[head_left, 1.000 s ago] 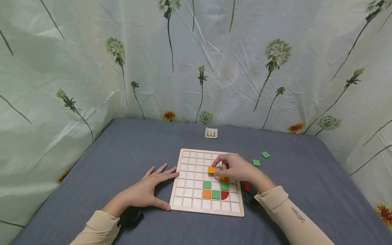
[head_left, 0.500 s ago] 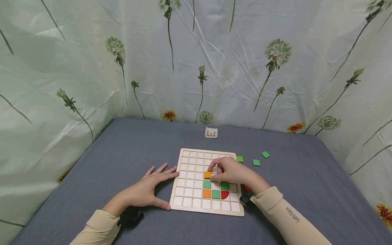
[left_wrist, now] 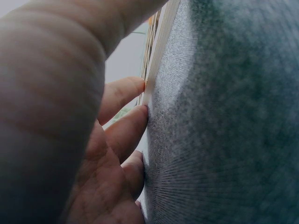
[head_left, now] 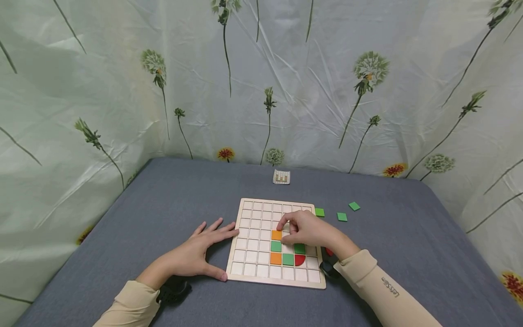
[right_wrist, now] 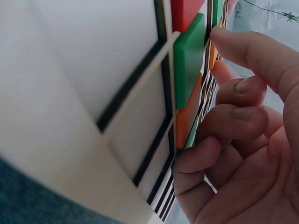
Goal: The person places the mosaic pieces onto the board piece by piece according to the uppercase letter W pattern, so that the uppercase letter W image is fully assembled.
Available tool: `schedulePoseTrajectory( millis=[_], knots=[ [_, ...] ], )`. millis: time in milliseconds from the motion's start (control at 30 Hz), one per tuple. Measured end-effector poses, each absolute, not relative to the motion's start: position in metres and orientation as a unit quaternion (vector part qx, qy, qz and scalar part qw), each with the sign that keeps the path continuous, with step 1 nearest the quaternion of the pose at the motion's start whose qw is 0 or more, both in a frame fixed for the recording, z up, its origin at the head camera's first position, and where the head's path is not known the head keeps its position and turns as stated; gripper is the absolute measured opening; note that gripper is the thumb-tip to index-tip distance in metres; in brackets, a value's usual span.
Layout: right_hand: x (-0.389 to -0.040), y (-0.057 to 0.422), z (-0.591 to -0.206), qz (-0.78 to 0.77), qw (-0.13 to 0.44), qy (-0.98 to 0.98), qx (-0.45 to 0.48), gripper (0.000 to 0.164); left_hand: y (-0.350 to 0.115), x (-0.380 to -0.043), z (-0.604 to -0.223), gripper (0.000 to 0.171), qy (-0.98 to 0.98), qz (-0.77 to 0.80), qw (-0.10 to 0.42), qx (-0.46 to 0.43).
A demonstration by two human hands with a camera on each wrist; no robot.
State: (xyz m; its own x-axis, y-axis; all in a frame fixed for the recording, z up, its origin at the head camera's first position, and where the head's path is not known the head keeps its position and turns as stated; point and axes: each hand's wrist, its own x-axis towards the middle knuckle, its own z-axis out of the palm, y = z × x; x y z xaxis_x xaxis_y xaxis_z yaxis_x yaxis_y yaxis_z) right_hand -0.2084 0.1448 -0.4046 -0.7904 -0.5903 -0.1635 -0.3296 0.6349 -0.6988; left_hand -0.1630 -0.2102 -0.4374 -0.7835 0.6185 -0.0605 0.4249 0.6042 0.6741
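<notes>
A wooden grid board [head_left: 251, 242] lies on the table. My left hand [head_left: 196, 252] rests beside its left edge, fingers spread, with fingertips [left_wrist: 140, 114] against the frame. Over the board's right half, my right hand [head_left: 306, 229] pinches an orange square tile [head_left: 276, 235] between thumb and index finger; it sits in a cell just above a green tile [head_left: 276, 246]. In the right wrist view that orange tile [right_wrist: 213, 55] shows between the fingertips, the other fingers curled. Lower cells hold another orange tile [head_left: 275, 258], green tiles [head_left: 288, 259] and a red rounded piece [head_left: 300, 260]. The right hand hides some cells.
Loose green tiles [head_left: 342, 217] lie right of the board, one [head_left: 320, 212] at its upper right corner. A red piece [head_left: 329, 251] is partly hidden by the right wrist. A small patterned card [head_left: 281, 177] lies behind the board. A floral curtain [head_left: 261, 81] hangs behind the table.
My right hand has moved slightly left and toward me with the orange tile, which now lies flat in a cell above the green one. The left hand has stayed still.
</notes>
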Motion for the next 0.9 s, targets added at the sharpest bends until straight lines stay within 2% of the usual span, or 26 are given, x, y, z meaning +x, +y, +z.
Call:
schedulePoseTrajectory(
  millis=[900],
  knots=[
    [-0.2095, 0.1446, -0.407, -0.344, 0.186, 0.881, -0.268, 0.017, -0.2092, -0.1619, -0.4362, 0.106, 0.885, 0.334, 0.148, 0.289]
  ],
)
